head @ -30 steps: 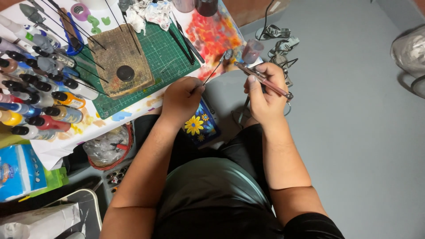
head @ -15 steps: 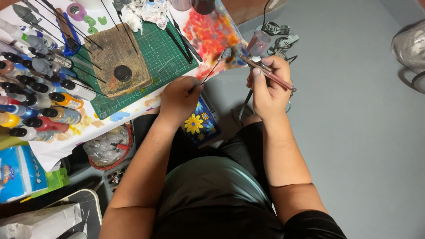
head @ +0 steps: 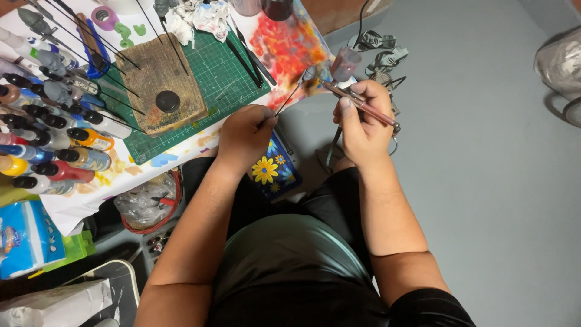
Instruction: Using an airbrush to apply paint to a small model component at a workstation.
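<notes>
The left hand (head: 245, 134) is gripping a thin stick (head: 289, 98) with a small grey piece (head: 308, 73) on its tip, keeping fingers off it. The right hand (head: 362, 121) is grasping an airbrush (head: 357, 102) just beside that piece, aiming at it. Paint bottles (head: 60, 142) are waiting left of both hands.

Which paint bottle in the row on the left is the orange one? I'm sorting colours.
The orange bottle, black-capped, lies at the row's right edge beside the green cutting mat; its neighbours look white, grey or red.

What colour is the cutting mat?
Green with a pale grid, cutting mat, head view.
</notes>
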